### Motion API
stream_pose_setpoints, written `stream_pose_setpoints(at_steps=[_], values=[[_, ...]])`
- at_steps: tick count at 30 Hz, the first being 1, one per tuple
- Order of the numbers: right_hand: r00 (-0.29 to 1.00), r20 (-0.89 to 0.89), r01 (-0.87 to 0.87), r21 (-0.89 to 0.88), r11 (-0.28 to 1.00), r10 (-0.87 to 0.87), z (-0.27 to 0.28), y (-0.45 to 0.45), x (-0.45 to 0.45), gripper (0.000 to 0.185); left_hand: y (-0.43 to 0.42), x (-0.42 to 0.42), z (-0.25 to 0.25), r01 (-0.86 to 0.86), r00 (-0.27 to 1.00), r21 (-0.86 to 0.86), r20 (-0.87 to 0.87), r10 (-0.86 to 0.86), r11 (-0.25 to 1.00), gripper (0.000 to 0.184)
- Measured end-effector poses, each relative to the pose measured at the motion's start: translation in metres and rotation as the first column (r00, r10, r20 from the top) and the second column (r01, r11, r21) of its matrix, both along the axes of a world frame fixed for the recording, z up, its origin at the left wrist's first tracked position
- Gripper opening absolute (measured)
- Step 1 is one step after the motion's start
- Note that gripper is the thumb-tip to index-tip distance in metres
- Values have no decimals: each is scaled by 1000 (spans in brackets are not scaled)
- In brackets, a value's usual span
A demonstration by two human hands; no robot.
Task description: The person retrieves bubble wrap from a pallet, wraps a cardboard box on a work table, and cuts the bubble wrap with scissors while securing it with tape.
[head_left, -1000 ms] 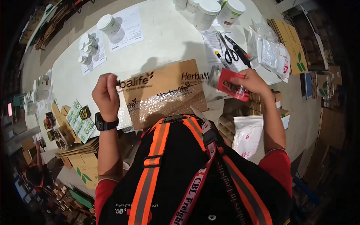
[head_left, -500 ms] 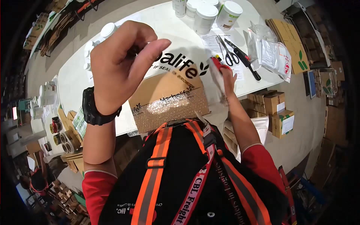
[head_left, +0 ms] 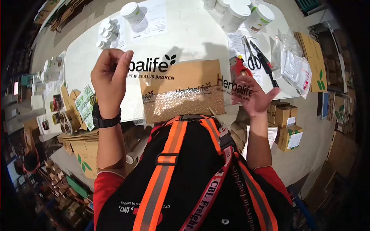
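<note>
My left hand is raised, thumb and fingers pinched on the end of a clear packing tape strip printed "Herbalife". The strip stretches right, above a cardboard box, to my right hand. That hand is open, fingers spread, with printed tape across it; whether it sticks to the fingers I cannot tell. Shiny, bubbly clear plastic covers the near part of the box, with printed tape along it. Just beyond my right hand, a red tape dispenser lies on the table.
Scissors and a black-handled knife lie on papers at right, beside a clear plastic bag. White tubs stand at the back; small white bottles stand at back left. Small cartons sit below the table's right side.
My right hand has let go of the red tape dispenser, now on the table, and has opened near the strip. My left hand has lowered slightly, still pinching the tape end.
</note>
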State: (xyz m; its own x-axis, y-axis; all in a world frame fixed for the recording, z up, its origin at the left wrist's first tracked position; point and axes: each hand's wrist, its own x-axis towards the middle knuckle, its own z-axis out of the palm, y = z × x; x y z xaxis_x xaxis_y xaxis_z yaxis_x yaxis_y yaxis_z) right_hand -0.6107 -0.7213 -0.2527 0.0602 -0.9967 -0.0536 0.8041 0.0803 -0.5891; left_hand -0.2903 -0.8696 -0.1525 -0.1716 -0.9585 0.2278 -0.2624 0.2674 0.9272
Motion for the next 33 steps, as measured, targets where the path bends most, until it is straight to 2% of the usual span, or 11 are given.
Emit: stream_pose_setpoints(at_steps=[2,3,5,9,12,14,17,19,26,28,33], values=[[827,-556,77,260,963,84,-10,-3,-2,42,9,17,-12,-35,999,75,15,34,997,12],[852,-523,124,230,965,15,-13,-2,2,7,15,23,-15,-55,997,122,52,49,991,12],[783,-619,149,278,949,59,-20,-6,6,6,26,43,-28,-71,989,217,139,42,974,11],[534,-838,76,180,981,113,-40,-6,8,6,53,74,-69,-25,953,293,295,-65,956,51],[555,-817,78,238,968,156,-48,-9,13,8,66,80,-101,-118,986,416,153,59,902,61],[606,-772,63,288,955,193,-61,-8,12,19,69,84,-128,-186,966,423,244,86,887,45],[604,-764,43,315,948,227,-65,-10,11,35,73,85,-156,-87,991,536,-42,130,840,10],[579,-789,68,296,953,204,-72,-11,10,35,75,83,-161,-94,993,566,-9,120,819,11],[554,-817,122,268,956,159,-87,-12,13,33,72,86,-171,-191,941,193,315,124,962,16],[561,-812,118,269,956,159,-93,-11,13,33,68,86,-169,-159,982,648,179,54,745,17],[457,-878,167,243,956,143,-105,-12,16,35,67,84,-180,-167,981,645,188,57,746,19]])
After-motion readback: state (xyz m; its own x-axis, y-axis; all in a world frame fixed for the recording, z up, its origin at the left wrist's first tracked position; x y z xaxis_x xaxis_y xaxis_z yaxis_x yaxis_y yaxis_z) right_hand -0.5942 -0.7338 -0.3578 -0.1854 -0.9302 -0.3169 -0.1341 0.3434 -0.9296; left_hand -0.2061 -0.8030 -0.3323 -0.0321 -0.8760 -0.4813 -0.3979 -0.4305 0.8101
